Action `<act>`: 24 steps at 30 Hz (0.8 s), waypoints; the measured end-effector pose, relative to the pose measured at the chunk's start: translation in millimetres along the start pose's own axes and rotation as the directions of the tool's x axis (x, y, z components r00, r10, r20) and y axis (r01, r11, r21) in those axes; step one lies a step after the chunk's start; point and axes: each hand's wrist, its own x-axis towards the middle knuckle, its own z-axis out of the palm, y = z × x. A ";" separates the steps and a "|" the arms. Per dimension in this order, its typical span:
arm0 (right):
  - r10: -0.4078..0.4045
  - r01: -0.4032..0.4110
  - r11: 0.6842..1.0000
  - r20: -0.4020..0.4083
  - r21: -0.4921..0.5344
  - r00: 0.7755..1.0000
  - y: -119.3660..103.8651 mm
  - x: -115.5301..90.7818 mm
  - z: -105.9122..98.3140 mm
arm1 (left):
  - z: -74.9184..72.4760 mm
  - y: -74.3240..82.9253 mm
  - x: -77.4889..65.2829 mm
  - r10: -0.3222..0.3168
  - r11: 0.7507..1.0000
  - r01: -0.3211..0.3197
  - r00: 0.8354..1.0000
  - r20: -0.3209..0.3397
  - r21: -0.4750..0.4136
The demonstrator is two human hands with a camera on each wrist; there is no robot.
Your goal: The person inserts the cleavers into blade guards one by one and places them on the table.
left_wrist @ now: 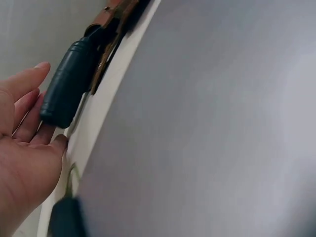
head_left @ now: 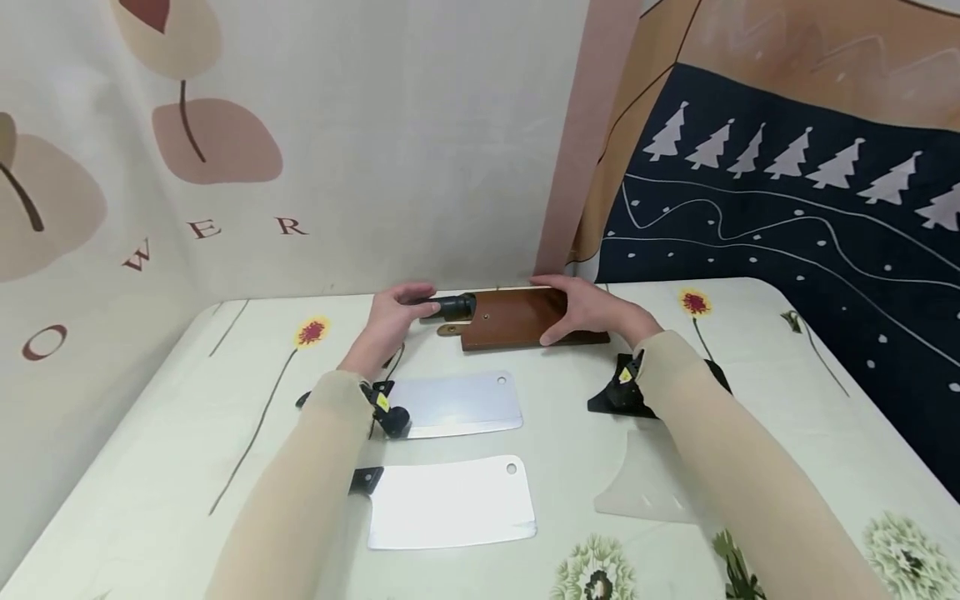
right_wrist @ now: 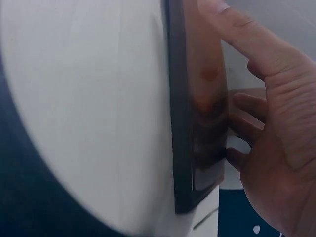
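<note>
A brown leather knife sheath [head_left: 510, 317] lies along the far edge of the table, with a dark ribbed handle [head_left: 453, 307] sticking out of its left end. The blade is hidden inside. My left hand [head_left: 395, 321] is around the free end of the handle; in the left wrist view its thumb stands apart from the handle [left_wrist: 66, 84] and the fingers lie loosely behind it. My right hand [head_left: 581, 307] spans the right part of the sheath [right_wrist: 205, 103], thumb on the near side and fingers curved over the far side.
Nearer me lie two cleavers, one [head_left: 457, 406] partly under my left wrist, the other [head_left: 453, 504] closer. A translucent white blade [head_left: 648, 483] lies under my right forearm. A hanging cloth [head_left: 420, 150] stands right behind the table [head_left: 555, 467].
</note>
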 end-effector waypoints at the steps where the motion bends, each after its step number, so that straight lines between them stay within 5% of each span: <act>1: 0.001 -0.001 1.000 -0.004 0.006 1.000 0.2 -3.0 -1.9 | -2.3 1.1 -1.6 -0.002 1.000 0.002 1.000 -0.003 0.002; 12: -0.025 0.031 0.991 -0.043 0.130 0.999 13.4 -35.0 -16.2 | -31.1 15.6 -29.3 0.039 0.999 -0.039 0.999 0.006 -0.036; 18: -0.035 0.043 0.987 -0.052 0.157 0.998 17.4 -51.0 -21.4 | -40.1 29.8 -65.3 0.101 0.981 -0.080 0.988 0.114 -0.175; 24: -0.013 0.019 0.989 -0.046 0.143 0.999 20.1 -73.8 -24.5 | -46.2 32.4 -98.1 0.128 0.990 -0.115 0.978 0.167 -0.082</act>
